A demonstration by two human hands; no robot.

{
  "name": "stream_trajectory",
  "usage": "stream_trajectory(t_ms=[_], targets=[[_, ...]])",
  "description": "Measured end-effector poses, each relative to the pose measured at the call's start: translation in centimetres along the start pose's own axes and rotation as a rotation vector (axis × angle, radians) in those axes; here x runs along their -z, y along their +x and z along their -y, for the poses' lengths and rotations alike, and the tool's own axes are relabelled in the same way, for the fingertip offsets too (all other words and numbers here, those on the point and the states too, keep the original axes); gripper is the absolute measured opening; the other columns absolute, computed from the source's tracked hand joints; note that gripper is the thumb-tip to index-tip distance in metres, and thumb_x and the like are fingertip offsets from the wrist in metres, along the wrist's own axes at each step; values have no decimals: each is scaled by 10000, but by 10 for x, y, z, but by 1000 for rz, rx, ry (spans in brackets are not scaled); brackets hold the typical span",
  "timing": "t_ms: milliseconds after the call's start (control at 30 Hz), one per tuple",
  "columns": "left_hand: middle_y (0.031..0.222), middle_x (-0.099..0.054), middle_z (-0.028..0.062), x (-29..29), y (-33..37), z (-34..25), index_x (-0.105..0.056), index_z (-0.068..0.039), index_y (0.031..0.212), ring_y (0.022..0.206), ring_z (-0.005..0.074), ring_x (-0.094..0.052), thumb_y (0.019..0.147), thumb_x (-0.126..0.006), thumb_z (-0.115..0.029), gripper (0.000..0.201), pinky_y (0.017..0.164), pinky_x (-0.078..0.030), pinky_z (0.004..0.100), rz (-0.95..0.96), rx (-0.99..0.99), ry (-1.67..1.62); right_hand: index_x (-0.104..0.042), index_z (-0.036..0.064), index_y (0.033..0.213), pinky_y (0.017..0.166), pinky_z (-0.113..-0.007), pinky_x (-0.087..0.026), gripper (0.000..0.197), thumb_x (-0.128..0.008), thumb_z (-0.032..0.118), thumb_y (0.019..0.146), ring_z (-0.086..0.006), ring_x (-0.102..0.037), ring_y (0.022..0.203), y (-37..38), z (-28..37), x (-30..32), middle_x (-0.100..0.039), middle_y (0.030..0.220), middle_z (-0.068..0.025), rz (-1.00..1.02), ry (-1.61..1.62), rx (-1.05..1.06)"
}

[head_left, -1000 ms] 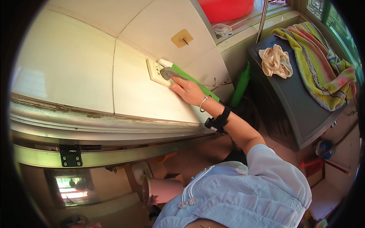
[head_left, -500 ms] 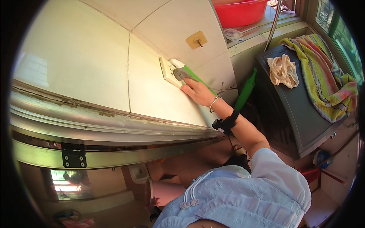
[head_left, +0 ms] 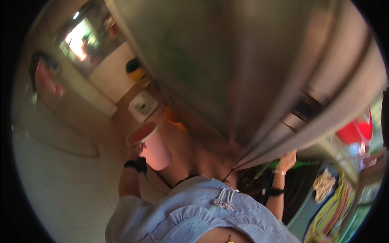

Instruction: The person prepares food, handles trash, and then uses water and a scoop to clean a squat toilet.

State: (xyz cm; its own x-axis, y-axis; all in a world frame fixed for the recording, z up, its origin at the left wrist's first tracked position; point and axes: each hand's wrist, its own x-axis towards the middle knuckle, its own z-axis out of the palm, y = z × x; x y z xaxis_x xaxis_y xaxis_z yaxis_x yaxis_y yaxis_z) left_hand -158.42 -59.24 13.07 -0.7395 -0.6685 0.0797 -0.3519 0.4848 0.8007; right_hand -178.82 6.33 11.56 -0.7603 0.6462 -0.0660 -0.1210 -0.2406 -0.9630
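Note:
My left hand (head_left: 139,149) is closed over the rim of a tall pink bucket (head_left: 156,152), with a dark strap on the wrist. The bucket is tilted above the brownish floor. My right hand (head_left: 287,160), with a bracelet and a dark wrist strap, is at the edge of the pale tiled wall (head_left: 320,129). Its fingers are blurred and partly hidden, so what they touch does not show. A long green object (head_left: 302,164) lies just beyond it.
A blurred door panel (head_left: 202,60) with a metal frame takes up the upper middle. A squat toilet pan (head_left: 143,104) is set in the floor beyond the bucket. At right are a red basin (head_left: 356,127), a pale crumpled cloth (head_left: 324,185) and a striped towel (head_left: 334,210).
My view has swung left, toward the doorway. The left hand has come into view, holding the pink bucket. The right hand, earlier on a grey plug at a wall socket, now shows farther right.

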Motion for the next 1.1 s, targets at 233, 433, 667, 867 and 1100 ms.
stream_trajectory(t_ms=[233, 433, 667, 867, 1100], targets=[[991, -508, 184, 10, -1, 100, -429, 65, 1074, 803, 168, -530, 819, -611, -153, 382, 697, -540, 306, -106, 128, -92, -570, 37, 639, 390, -335, -384, 329, -554, 289, 850, -187, -499, 425, -91, -103, 51, -561, 540, -93, 875, -1277, -699], [913, -433, 108, 18, 29, 126, -400, 37, 1046, 780, 218, -486, 752, -615, -38, 372, 760, -522, 367, -427, 618, -779, -554, 41, 642, 458, -385, -443, 324, -583, 333, 779, -256, -578, 522, -123, -254, -6, -599, 621, -111, 1699, -1324, -355], [1034, -443, 146, 22, 81, 215, -420, -23, 1047, 929, 292, -520, 738, -542, -47, 333, 832, -481, 472, -725, 1018, -1559, -611, 74, 1049, 764, -419, -472, 400, -592, 388, 803, -343, -598, 889, -234, -262, -240, -631, 929, -173, 1703, -1184, 308], [879, -385, 135, 108, 142, 308, -425, 3, 969, 841, 274, -461, 790, -558, -82, 239, 776, -516, 430, -429, 594, -709, -610, 58, 1044, 708, -399, -480, 380, -609, 343, 794, -328, -609, 798, -356, -236, -435, -636, 867, -170, 1825, -1050, 245], [886, -410, 112, 174, 221, 281, -455, 22, 778, 770, 165, -440, 782, -535, -49, 107, 815, -479, 507, -791, 1143, -1417, -637, 48, 989, 727, -389, -481, 340, -622, 313, 777, -313, -616, 792, -421, -306, -546, -635, 853, -185, 1945, -826, 495]])
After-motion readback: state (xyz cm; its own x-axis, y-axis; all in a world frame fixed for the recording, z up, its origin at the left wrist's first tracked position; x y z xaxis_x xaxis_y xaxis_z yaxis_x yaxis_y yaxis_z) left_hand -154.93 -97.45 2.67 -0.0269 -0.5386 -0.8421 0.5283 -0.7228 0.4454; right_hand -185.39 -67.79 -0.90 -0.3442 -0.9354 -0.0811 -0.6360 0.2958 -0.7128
